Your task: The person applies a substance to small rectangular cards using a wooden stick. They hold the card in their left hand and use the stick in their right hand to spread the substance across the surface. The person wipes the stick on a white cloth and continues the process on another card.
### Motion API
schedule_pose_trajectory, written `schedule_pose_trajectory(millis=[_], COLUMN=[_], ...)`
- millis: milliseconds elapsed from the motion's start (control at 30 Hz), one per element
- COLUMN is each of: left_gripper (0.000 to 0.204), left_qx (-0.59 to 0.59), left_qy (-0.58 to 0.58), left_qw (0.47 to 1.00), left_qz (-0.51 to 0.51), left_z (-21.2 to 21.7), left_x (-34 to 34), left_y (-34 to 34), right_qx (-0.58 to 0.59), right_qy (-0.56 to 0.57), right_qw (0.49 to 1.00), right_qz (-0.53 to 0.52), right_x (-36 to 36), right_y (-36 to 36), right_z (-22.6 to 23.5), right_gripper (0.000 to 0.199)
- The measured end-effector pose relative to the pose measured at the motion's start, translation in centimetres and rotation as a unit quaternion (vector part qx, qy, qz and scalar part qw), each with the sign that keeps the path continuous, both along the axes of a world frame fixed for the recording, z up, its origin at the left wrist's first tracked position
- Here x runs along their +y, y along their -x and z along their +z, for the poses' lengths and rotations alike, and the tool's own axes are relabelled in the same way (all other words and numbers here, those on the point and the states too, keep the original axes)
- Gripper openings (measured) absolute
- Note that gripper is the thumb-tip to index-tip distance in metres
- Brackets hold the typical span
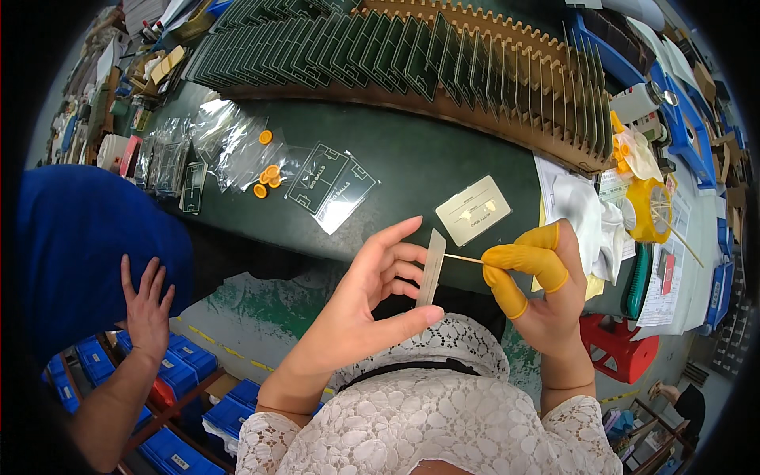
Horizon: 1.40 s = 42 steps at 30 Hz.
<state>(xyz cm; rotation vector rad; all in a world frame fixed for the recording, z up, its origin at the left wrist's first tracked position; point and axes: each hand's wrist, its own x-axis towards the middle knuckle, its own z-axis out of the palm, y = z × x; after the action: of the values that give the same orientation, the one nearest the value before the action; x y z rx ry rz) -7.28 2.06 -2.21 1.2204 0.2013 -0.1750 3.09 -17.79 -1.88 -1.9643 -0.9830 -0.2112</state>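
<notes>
Orange tokens and dark cards lie left on a green table, before racked green cards. At centre, a worker's left hand has its grip clamped on a pale card near the table's edge; beyond lies a loose card, finished or not unclear. The right hand's yellow-covered grip pinches a thin stick against the held piece, apparently mid-job.

By the near side of the green table, the held card bears unreadably small print and the dark rim crops a co-worker.
</notes>
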Motion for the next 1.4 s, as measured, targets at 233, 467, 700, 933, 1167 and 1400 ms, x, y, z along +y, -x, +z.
schedule_pose_trajectory(millis=[233, 467, 700, 933, 1167, 1400], left_gripper=[0.083, 0.082, 0.083, 0.084, 0.085, 0.084], left_qx=[0.005, 0.005, 0.006, 0.001, 0.003, 0.009], left_qy=[-0.002, -0.005, -0.004, -0.002, 0.002, -0.002], left_qw=[1.0, 1.0, 1.0, 1.0, 1.0, 1.0], left_qz=[0.003, 0.0, 0.001, -0.001, -0.002, -0.001], left_z=[-0.05, -0.04, -0.08, -0.24, -0.17, -0.15], left_x=[0.06, 0.06, 0.09, 0.02, -0.02, -0.06], left_y=[0.06, 0.02, 0.04, 0.11, 0.17, 0.1], right_qx=[-0.017, -0.015, -0.015, -0.002, -0.008, -0.01], right_qy=[0.02, 0.014, 0.02, 0.004, 0.01, 0.017], right_qw=[0.999, 1.0, 0.999, 1.0, 1.0, 1.0], right_qz=[0.021, 0.02, 0.025, -0.006, 0.006, 0.007], right_x=[-0.27, -0.11, -0.21, -0.17, -0.03, -0.16], right_y=[0.05, 0.08, 0.17, 0.16, -0.06, -0.05], right_z=[0.04, -0.04, 0.02, 0.13, 0.19, 0.19], right_gripper=[0.034, 0.033, 0.033, 0.031, 0.032, 0.032])
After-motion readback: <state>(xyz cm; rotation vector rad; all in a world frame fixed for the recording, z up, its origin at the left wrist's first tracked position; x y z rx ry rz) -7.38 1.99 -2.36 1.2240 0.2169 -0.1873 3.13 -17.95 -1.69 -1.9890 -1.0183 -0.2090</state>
